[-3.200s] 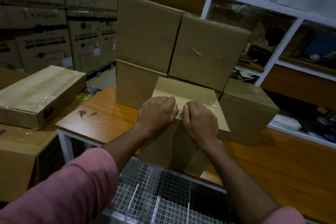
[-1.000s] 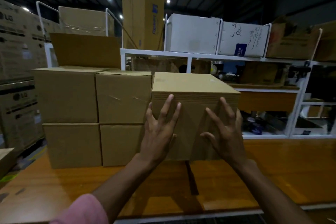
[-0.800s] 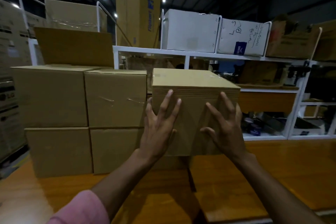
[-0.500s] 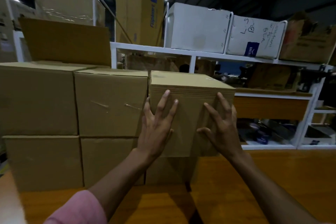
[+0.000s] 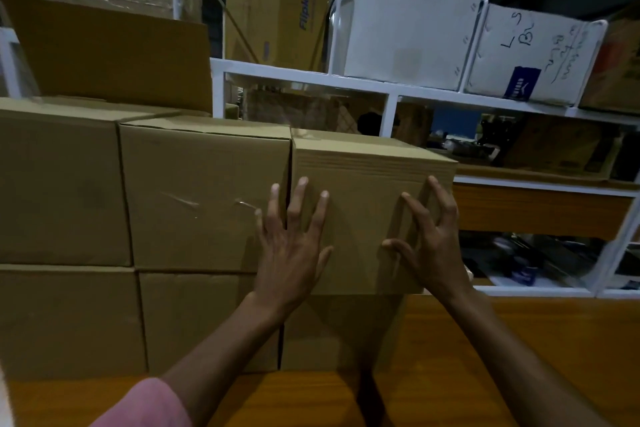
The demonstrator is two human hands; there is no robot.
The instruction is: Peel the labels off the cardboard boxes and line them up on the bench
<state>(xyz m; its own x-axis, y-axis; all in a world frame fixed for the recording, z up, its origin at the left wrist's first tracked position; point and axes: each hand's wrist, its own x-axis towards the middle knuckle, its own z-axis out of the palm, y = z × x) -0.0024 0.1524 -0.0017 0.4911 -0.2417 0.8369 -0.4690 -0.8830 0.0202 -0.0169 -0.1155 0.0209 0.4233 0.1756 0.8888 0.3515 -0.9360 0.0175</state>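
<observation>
White metal shelving (image 5: pixel 391 88) ran across the back from 12 to 3 o'clock, carrying two white cartons (image 5: pixel 408 31) at 1 o'clock, the right one marked with handwriting and a blue sticker, and a tall brown Flipkart carton (image 5: pixel 277 0) at 12 o'clock. A lower shelf at 3 o'clock held dim clutter, too dark to identify.

Wooden bench (image 5: pixel 519 350), orange-brown top, filled the frame from 4 to 7 o'clock.

Stacked cardboard boxes (image 5: pixel 62 184) occupied 8 to 11 o'clock, two tiers high and two wide, faces flush. Upper middle box (image 5: pixel 204 194) showed torn strips of clear tape on its front. An open flap (image 5: pixel 110 52) stood behind the stack at 10 o'clock.

Top right box (image 5: pixel 363 184) sat at centre on a lower box (image 5: pixel 332 333), its left edge touching the upper middle box, top roughly level with it. No label could be made out on its front face.

Left hand (image 5: pixel 291 246), fingers spread and straight, pressed flat on the front of the top right box, two fingers overlapping the seam with its neighbour. Right hand (image 5: pixel 433 243), fingers splayed and slightly bent, touched the front face near its right edge at 3 o'clock of centre. Neither hand gripped anything.

Pink sleeve (image 5: pixel 149 406) on the left arm at 7 o'clock.
</observation>
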